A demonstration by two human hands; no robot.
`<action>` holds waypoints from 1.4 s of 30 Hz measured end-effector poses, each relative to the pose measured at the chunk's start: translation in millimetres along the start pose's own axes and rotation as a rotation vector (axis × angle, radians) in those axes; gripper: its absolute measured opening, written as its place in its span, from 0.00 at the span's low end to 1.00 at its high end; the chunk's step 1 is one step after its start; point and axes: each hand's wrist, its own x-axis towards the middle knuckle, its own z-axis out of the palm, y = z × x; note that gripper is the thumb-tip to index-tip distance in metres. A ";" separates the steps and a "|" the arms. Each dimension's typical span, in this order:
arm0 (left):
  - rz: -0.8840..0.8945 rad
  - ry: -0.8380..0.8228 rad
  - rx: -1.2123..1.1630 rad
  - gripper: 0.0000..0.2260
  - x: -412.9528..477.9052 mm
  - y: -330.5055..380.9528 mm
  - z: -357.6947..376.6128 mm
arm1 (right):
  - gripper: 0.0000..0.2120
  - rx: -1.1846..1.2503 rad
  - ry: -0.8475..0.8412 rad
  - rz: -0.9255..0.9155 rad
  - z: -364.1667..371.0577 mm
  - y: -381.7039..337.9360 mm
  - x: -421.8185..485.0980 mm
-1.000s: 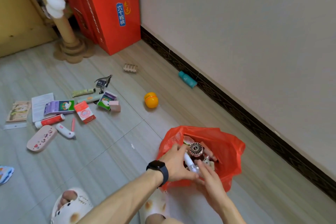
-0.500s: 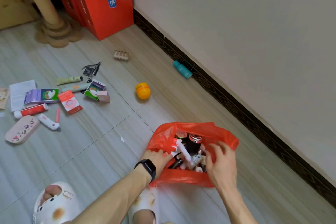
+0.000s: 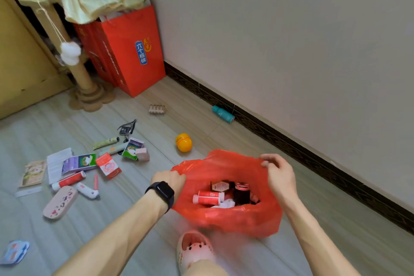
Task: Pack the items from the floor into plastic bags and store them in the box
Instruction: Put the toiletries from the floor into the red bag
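Head view: the left hand [image 3: 169, 180] curls its fingers tight round the left rim of the red plastic bag [image 3: 224, 169], and the right hand [image 3: 280, 177] pinches the right rim, so the bag's mouth gapes between both sets of fingers. Below the fingers, inside the bag, lie a red-and-white bottle [image 3: 209, 197] and a dark bottle [image 3: 242, 194]. An orange ball [image 3: 184, 142] sits on the floor beyond the left fingers.

we see a red bag [image 3: 226, 170] w/ red-and-white tubes [image 3: 209, 197] & dark brown bottles [image 3: 242, 192]. ball [image 3: 184, 142] is orange-yellow, flask [image 3: 223, 114] teal. carton [image 3: 132, 51] red w/ blue label. case [image 3: 60, 201] pale pink w/ small dark spots. watch [image 3: 162, 191] black. skirting [image 3: 313, 159] dark, diamond pattern.
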 end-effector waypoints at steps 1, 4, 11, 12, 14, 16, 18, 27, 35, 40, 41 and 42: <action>-0.029 0.027 -0.031 0.18 -2.3 -5.7 -1.8 | 0.14 0.011 0.022 -0.068 0.0 -17.3 -0.6; -0.150 0.136 -0.268 0.23 -22.1 -38.3 -15.2 | 0.14 0.038 0.108 -0.289 -2.4 -57.5 -19.7; -0.268 0.159 -0.338 0.16 -71.2 -72.0 -18.8 | 0.16 -0.883 -0.318 -0.104 14.7 -23.5 -51.6; -0.266 0.125 -0.262 0.16 -76.6 -68.4 -14.9 | 0.17 -0.958 -0.356 -0.058 15.1 -15.8 -56.0; -0.210 0.129 -0.121 0.17 -81.8 -58.2 -9.6 | 0.20 -1.035 -0.348 -0.023 12.0 -4.6 -63.6; -0.049 0.224 -0.058 0.19 -80.0 -45.1 -7.5 | 0.22 -1.085 -0.240 -0.064 6.6 -0.4 -69.8; 0.122 0.336 -0.030 0.19 -71.3 -28.2 -6.9 | 0.23 -1.131 -0.044 -0.266 2.8 -7.0 -74.6; 0.180 0.173 0.154 0.19 -6.9 4.7 -1.1 | 0.24 -1.257 -0.357 -0.960 48.5 -22.8 -33.3; 0.060 -0.081 0.263 0.38 30.9 -23.4 92.6 | 0.61 -1.529 -0.630 -0.402 22.6 124.3 18.4; 0.028 -0.126 0.226 0.35 49.0 -0.6 125.0 | 0.66 -1.543 -0.644 -0.138 42.1 157.5 24.0; 0.030 -0.144 0.220 0.36 50.8 0.3 128.3 | 0.65 -1.524 -0.636 -0.103 44.7 157.9 24.3; 0.038 -0.163 0.203 0.37 51.9 -0.8 130.2 | 0.64 -1.506 -0.626 -0.076 47.4 156.3 25.3</action>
